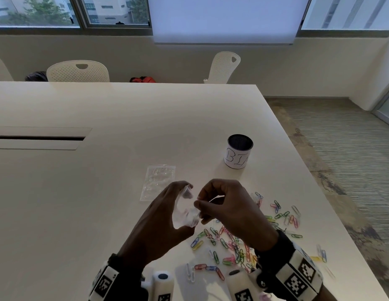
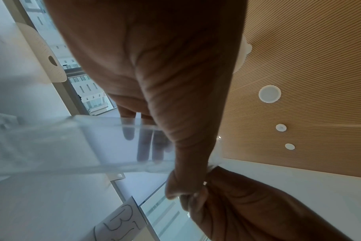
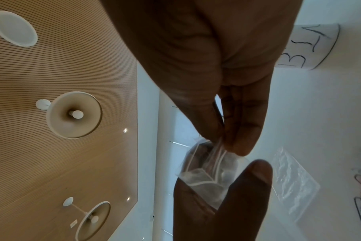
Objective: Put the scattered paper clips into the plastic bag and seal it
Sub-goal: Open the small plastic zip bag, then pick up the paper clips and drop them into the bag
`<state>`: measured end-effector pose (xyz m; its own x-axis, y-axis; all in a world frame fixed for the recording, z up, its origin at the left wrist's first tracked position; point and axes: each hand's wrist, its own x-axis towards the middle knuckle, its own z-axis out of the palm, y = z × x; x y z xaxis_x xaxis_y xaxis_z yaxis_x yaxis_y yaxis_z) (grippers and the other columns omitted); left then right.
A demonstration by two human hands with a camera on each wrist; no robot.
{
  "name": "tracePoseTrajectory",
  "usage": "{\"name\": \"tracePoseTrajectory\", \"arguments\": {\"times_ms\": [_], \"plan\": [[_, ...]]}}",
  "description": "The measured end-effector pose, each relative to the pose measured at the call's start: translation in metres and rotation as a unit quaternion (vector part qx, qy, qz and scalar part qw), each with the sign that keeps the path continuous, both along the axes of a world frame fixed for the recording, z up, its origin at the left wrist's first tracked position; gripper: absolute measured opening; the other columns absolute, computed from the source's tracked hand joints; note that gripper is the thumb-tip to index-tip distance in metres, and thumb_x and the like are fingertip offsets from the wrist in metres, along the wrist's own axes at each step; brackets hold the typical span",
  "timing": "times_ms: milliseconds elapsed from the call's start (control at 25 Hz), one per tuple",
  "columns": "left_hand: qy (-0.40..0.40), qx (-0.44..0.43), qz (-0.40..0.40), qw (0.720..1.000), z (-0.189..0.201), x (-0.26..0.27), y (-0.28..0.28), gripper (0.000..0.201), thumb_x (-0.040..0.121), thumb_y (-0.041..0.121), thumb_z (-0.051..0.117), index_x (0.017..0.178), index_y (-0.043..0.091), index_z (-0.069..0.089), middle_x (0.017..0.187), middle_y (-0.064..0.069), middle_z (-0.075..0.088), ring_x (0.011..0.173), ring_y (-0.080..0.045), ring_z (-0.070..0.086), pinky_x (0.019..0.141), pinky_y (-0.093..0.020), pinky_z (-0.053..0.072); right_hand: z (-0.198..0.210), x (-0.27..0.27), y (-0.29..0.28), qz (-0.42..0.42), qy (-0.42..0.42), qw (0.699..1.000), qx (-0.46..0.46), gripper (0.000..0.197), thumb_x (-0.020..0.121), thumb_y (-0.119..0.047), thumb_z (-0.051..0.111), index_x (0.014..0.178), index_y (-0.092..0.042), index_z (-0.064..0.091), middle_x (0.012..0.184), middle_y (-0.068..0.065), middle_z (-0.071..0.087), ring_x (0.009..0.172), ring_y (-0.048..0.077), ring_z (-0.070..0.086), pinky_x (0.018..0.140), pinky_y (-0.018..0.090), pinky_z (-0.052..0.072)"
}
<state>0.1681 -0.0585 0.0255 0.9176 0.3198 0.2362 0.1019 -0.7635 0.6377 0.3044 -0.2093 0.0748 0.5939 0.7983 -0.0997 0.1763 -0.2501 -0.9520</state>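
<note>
Opening the small clear plastic bag point(image 1: 186, 210), your left hand point(image 1: 165, 216) and right hand point(image 1: 221, 205) each pinch its mouth; next, part it wide for the coloured paper clips point(image 1: 237, 242).

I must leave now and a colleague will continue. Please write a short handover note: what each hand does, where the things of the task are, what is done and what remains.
Left hand: holds the small clear plastic bag above the table.
Right hand: pinches the bag's top edge, apparently to open it.
Paper clips: scattered on the table under and to the right of the hands; none visible in the bag.
A second clear bag lies flat behind the hands; the cup marked BIN stands further back.
Done: bag picked up.
Left: open the bag, put in all the clips, seal it.
</note>
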Motion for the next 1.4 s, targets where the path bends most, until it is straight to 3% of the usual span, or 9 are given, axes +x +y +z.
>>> {"name": "tracePoseTrajectory", "arguments": {"times_ms": [80,200,400,560,680,880,1120,1320,1400], "plan": [[0.002,-0.001,0.014,1.000,-0.003,-0.004,0.003,0.068,0.078,0.037,0.081,0.135,0.036,0.043,0.117,0.026,0.057,0.115,0.006,0.056,0.093,-0.015,0.045,-0.004,0.004,0.003,-0.002,-0.026,1.000,-0.012,0.012,0.090,-0.020,0.076,0.093,-0.011,0.070,0.084,0.007,0.075,0.073,0.018,0.077,0.067,0.026,0.064],[0.008,-0.012,0.056,0.998,-0.006,-0.020,0.016,0.068,0.076,0.029,0.084,0.131,0.038,0.044,0.111,0.026,0.057,0.111,0.002,0.058,0.093,-0.018,0.046,-0.022,0.021,0.010,-0.016,-0.158,0.986,-0.056,0.012,0.092,-0.030,0.075,0.095,-0.019,0.070,0.084,-0.003,0.074,0.074,0.010,0.072,0.072,0.024,0.063],[0.030,-0.010,0.109,0.994,-0.012,-0.043,0.031,0.067,0.074,0.021,0.086,0.126,0.037,0.046,0.108,0.022,0.059,0.107,-0.005,0.061,0.092,-0.031,0.052,-0.062,0.028,0.035,0.158,-0.273,0.927,-0.205,0.058,0.086,-0.044,0.077,0.137,-0.024,0.055,0.138,0.001,0.057,0.120,0.015,0.056,0.104,0.038,0.052],[0.028,-0.017,0.122,0.992,-0.018,-0.053,0.033,0.066,0.073,0.020,0.086,0.124,0.037,0.048,0.107,0.020,0.059,0.106,-0.006,0.061,0.091,-0.030,0.052,-0.083,0.016,0.048,0.247,-0.349,0.861,-0.275,0.088,0.076,-0.052,0.083,0.151,-0.033,0.041,0.153,0.001,0.043,0.135,0.024,0.042,0.109,0.045,0.045],[0.029,-0.025,0.129,0.991,-0.023,-0.056,0.031,0.065,0.072,0.021,0.085,0.123,0.037,0.048,0.107,0.021,0.059,0.105,-0.003,0.060,0.089,-0.028,0.051,-0.092,0.010,0.051,0.232,-0.389,0.852,-0.264,0.076,0.083,-0.052,0.077,0.149,-0.033,0.046,0.148,0.001,0.047,0.131,0.024,0.044,0.104,0.042,0.049],[0.028,-0.029,0.134,0.990,-0.032,-0.057,0.030,0.065,0.072,0.018,0.086,0.124,0.035,0.050,0.107,0.022,0.059,0.106,0.005,0.057,0.087,-0.019,0.045,-0.098,-0.005,0.052,0.207,-0.405,0.865,-0.210,0.025,0.102,-0.029,0.058,0.123,-0.019,0.070,0.125,0.006,0.062,0.111,0.022,0.056,0.090,0.039,0.058],[0.029,-0.033,0.134,0.990,-0.036,-0.053,0.031,0.064,0.074,0.020,0.086,0.123,0.037,0.050,0.106,0.021,0.060,0.106,0.002,0.059,0.089,-0.020,0.046,-0.100,0.000,0.042,0.224,-0.411,0.863,-0.193,0.024,0.107,-0.016,0.048,0.117,-0.010,0.069,0.110,0.008,0.063,0.092,0.018,0.064,0.085,0.030,0.059],[0.024,-0.046,0.131,0.990,-0.040,-0.048,0.028,0.064,0.075,0.020,0.085,0.124,0.039,0.049,0.106,0.020,0.060,0.106,0.000,0.060,0.089,-0.019,0.046,-0.092,0.016,0.043,0.200,-0.332,0.893,-0.228,0.011,0.094,-0.001,0.065,0.094,-0.008,0.074,0.103,0.008,0.066,0.081,0.014,0.063,0.059,0.012,0.044],[0.023,-0.051,0.127,0.990,-0.042,-0.047,0.026,0.064,0.075,0.020,0.085,0.125,0.040,0.049,0.106,0.019,0.061,0.106,-0.001,0.061,0.091,-0.022,0.048,-0.091,0.027,0.043,0.182,-0.281,0.913,-0.234,0.007,0.087,-0.002,0.074,0.089,-0.009,0.076,0.097,0.005,0.070,0.078,0.015,0.065,0.059,0.013,0.048]]}}
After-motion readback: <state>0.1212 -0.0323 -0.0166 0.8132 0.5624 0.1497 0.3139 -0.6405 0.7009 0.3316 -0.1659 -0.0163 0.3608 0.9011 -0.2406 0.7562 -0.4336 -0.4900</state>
